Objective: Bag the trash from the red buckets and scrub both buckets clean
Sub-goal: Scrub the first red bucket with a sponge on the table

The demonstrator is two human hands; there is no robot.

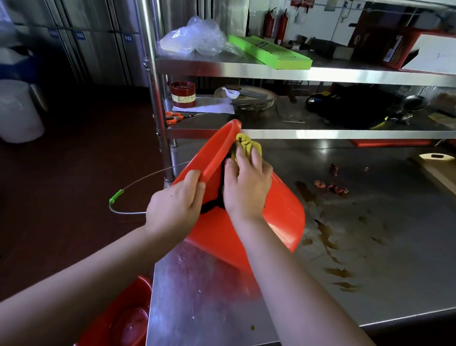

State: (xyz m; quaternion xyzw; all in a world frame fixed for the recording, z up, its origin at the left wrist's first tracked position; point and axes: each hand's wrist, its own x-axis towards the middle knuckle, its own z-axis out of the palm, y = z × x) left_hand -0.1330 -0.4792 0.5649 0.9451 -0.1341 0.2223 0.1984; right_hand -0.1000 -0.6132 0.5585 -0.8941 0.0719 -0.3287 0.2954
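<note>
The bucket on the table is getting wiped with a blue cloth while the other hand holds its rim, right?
No, the cloth is yellow, not blue; the head view shows it. The left hand does hold the rim of the bucket.

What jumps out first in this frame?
A red bucket tilted on the steel table: the left hand grips its rim, the right hand holds a yellow cloth against it. Brown stains smear the table to the right; a second red bucket sits on the floor, lower left.

Commercial kitchen: steel worktable [216, 290], steel shelving [304, 71], fire extinguishers [275, 24].
</note>
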